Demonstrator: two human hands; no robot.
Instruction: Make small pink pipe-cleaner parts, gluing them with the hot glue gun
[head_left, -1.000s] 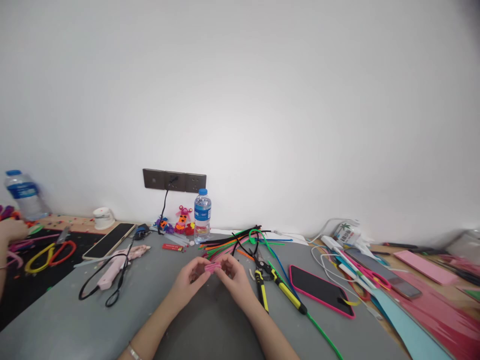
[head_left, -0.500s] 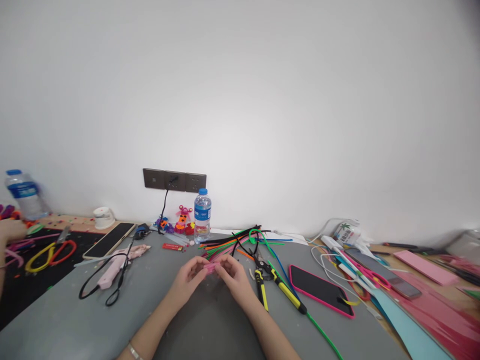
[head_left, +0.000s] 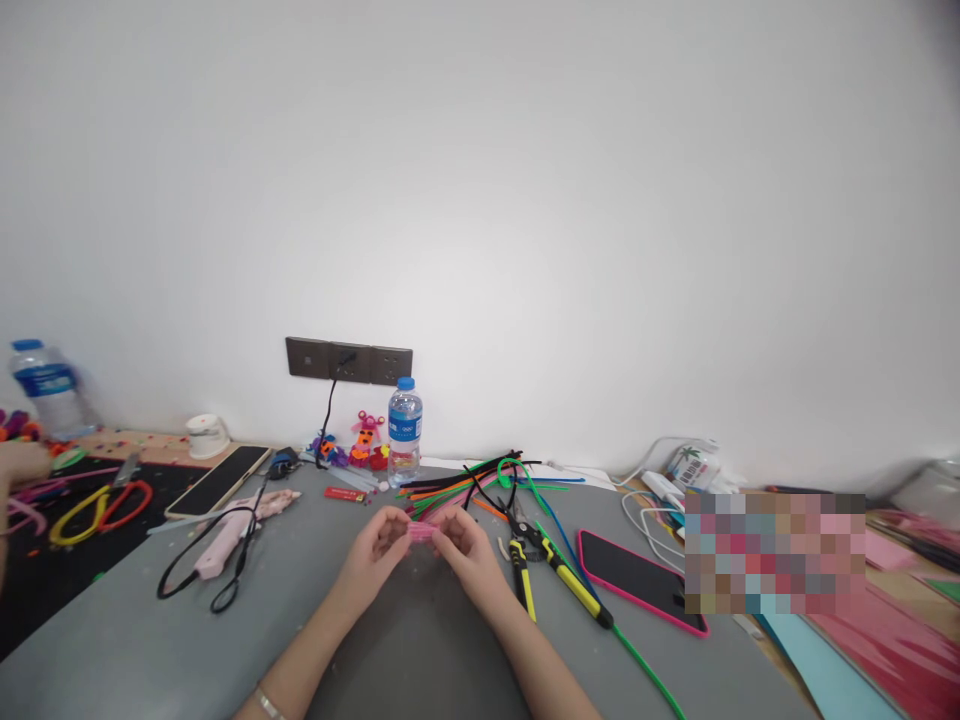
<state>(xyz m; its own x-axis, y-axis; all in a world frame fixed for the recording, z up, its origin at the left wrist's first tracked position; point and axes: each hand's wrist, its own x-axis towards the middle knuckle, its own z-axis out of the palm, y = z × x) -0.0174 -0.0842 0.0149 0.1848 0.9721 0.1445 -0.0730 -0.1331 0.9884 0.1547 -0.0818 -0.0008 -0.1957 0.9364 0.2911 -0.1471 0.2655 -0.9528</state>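
My left hand (head_left: 373,556) and my right hand (head_left: 469,553) meet above the grey mat (head_left: 315,640), both pinched on a small folded pink pipe cleaner (head_left: 421,533) held between the fingertips. Just beyond them lies a pile of coloured pipe cleaners (head_left: 480,478). Yellow-handled pliers (head_left: 540,570) lie right of my right hand.
A pink glue gun (head_left: 232,530) with black cord lies at left, near a phone (head_left: 219,479). A water bottle (head_left: 405,428) and small pipe-cleaner figures (head_left: 364,443) stand by the wall sockets (head_left: 349,362). A pink-cased phone (head_left: 640,580) lies at right. Another person's hand (head_left: 19,462) is at far left.
My hands have barely shifted; the fingers have worked the pink piece slightly, and it now sits a little higher between the fingertips.
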